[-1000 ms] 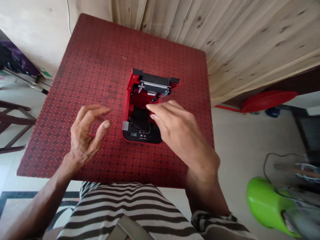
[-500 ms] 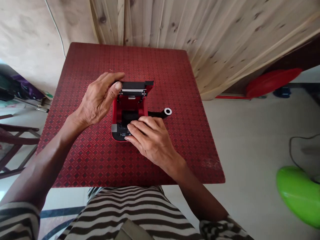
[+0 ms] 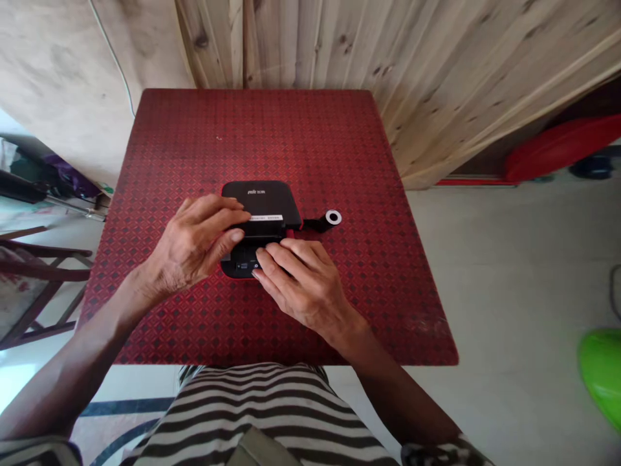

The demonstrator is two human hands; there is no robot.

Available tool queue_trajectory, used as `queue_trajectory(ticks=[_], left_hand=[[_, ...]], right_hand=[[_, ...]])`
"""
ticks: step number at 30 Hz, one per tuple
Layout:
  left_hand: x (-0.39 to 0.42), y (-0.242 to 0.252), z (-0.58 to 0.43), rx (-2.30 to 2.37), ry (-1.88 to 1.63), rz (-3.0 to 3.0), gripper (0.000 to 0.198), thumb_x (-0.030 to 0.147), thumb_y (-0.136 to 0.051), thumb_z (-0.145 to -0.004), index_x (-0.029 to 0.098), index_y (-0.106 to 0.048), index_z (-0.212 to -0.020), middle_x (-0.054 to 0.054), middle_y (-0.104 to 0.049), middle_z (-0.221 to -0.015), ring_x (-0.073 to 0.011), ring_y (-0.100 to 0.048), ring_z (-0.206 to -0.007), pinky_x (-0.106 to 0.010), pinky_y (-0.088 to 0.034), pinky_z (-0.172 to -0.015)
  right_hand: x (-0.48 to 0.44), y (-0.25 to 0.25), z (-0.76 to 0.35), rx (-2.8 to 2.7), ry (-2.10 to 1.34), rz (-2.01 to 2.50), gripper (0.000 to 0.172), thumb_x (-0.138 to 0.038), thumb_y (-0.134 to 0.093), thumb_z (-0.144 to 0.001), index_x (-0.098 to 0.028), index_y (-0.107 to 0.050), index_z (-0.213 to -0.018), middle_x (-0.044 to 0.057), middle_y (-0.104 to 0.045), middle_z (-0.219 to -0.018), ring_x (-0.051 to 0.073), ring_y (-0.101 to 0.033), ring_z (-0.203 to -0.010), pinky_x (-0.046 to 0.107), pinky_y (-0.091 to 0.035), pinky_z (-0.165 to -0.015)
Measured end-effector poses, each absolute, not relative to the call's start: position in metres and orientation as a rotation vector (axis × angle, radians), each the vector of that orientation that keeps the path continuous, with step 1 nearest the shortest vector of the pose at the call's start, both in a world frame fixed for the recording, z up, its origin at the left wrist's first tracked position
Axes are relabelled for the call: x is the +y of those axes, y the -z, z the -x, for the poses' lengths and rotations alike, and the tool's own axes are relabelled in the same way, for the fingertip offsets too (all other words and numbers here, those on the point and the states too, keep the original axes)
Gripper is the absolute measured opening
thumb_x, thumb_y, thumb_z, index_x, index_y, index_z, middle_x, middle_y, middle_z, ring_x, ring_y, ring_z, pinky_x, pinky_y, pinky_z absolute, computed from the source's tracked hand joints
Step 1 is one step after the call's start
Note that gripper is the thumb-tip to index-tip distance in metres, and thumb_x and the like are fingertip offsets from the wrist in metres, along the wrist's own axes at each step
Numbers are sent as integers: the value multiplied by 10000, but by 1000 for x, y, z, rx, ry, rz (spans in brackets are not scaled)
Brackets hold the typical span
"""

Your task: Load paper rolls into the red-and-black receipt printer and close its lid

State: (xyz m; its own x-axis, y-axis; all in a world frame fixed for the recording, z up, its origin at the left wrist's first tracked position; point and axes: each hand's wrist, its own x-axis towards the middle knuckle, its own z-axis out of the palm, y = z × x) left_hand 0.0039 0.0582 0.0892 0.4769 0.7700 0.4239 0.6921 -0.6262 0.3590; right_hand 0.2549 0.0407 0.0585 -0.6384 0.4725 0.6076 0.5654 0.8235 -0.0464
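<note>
A small black and red printer [image 3: 264,194] sits on the table before me, its black lid nearly lowered over the body. My left hand [image 3: 194,243] grips the lid's left front edge, fingers on top and thumb at the front. A white label [image 3: 266,218] crosses the lid beside those fingertips. My right hand [image 3: 303,281] holds the right front of the body, fingertips on the black panel [image 3: 244,265] with small markings. From the printer's right side extends a black piece with a white ring-shaped end [image 3: 333,217]. The inside is mostly hidden by the lid.
The table [image 3: 184,142] has a red patterned cover and stands against a wooden plank wall [image 3: 301,45]. A wooden chair [image 3: 43,275] is on the left. On the floor to the right are a green rounded object [image 3: 601,369] and a red object [image 3: 557,152].
My left hand has swung the raised lid down toward me, covering the printer's red interior. My right hand has stayed on the front of the body. The view has shifted slightly.
</note>
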Motion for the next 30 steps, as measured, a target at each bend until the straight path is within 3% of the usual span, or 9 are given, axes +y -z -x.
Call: queue_trajectory(ticks=[3, 8, 12, 19, 30], left_hand=[[46, -79, -5, 1276, -803, -2705, 363, 433, -560, -1102, 166, -694, -1308, -135, -740, -1315, -260, -733, -1205, -411, -548, -977], [36, -70, -10, 1263, -786, -2799, 623, 667, -627, -1011, 145, -662, -1350, -191, -731, -1342, -341, -702, -1319, -469, -564, -1030], [33, -67, -13, 1278, -768, -2832, 736, 777, -638, -946, 179, -646, -1374, -179, -731, -1371, -341, -689, -1361, -480, -561, -1075], [28, -68, -15, 1334, -740, -2918, 779, 775, -639, -946, 133, -608, -1386, -216, -722, -1373, -354, -699, -1346, -468, -582, -1010], [27, -59, -14, 1328, -799, -2855, 734, 695, -708, -948, 192, -567, -1464, -198, -699, -1413, -369, -673, -1380, -505, -568, -1039]], right_hand=[[40, -58, -255, -2348, 198, 742, 177, -233, -690, -1044, -104, -759, -1144, 83, -832, -1057, 221, -690, -973, 374, -532, -872], [41, -58, -257, -2319, 140, 714, 185, -211, -680, -1043, -86, -750, -1160, 109, -838, -1065, 240, -714, -995, 387, -552, -863], [42, -57, -258, -2290, 106, 691, 192, -166, -716, -1008, -91, -734, -1184, 121, -839, -1076, 259, -724, -994, 403, -571, -877], [45, -55, -263, -2239, 64, 696, 229, -122, -728, -977, -84, -718, -1202, 140, -830, -1082, 277, -731, -993, 422, -602, -893], [49, -58, -282, -2148, 55, 794, 247, -120, -714, -982, -146, -700, -1227, 115, -821, -1091, 246, -734, -990, 414, -624, -912]])
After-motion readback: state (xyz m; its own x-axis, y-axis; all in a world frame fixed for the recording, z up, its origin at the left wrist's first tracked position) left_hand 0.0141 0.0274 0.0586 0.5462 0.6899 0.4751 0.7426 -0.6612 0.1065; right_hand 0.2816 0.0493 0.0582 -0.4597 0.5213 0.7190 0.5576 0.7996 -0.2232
